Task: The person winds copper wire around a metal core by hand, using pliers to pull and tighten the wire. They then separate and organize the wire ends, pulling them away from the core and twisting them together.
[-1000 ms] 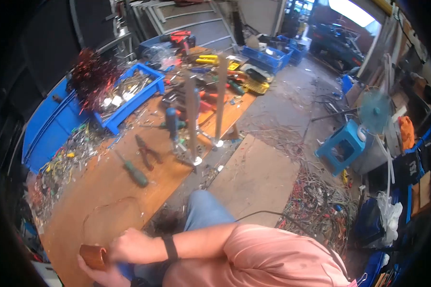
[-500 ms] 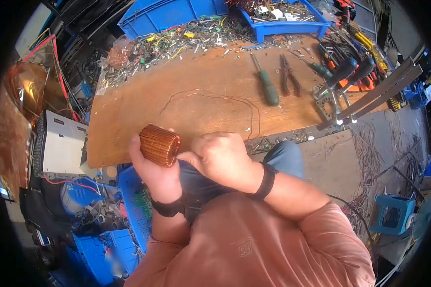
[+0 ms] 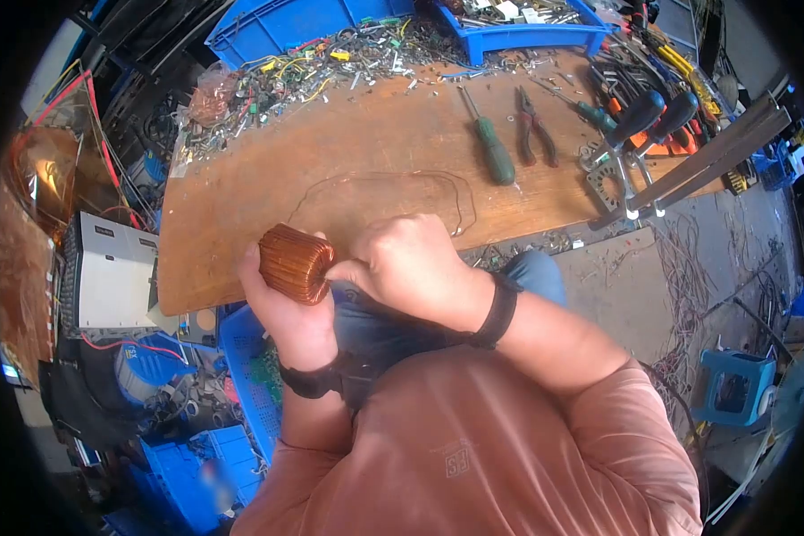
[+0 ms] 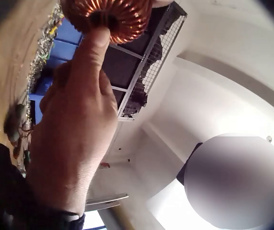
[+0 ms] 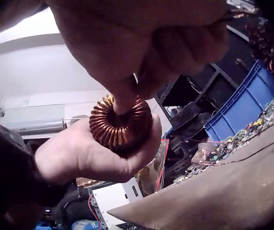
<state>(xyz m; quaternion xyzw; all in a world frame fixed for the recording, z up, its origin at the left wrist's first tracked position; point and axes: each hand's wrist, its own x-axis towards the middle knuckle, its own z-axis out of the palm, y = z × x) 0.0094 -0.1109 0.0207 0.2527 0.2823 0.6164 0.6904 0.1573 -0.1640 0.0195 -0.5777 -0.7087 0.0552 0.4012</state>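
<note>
A copper-wound ring coil (image 3: 290, 262) sits in my left hand (image 3: 295, 326), gripped over the lap by the table's near edge. In the right wrist view, the left palm cups the coil (image 5: 109, 133) from below, its open centre facing the camera. My right hand (image 3: 415, 272) has its thumb at the coil's centre hole, the tip pushed into it, while its other fingers curl into the palm. A copper strand (image 5: 235, 15) runs out beside those curled fingers. On the wooden table (image 3: 241, 192) lies a long loop of thin copper wire (image 3: 375, 173).
Behind the wire lie a green-handled screwdriver (image 3: 493, 152) and pliers (image 3: 536, 134). Clamps (image 3: 639, 125) stand at the table's right end. Scrap bits (image 3: 295, 85) line the back below blue bins (image 3: 540, 40). A white box (image 3: 116, 277) stands left; a blue basket (image 3: 241, 344) is below.
The head view has swung left and down, bringing both hands to the middle. The left hand keeps the coil, and the right thumb stays at its hole over the last half second.
</note>
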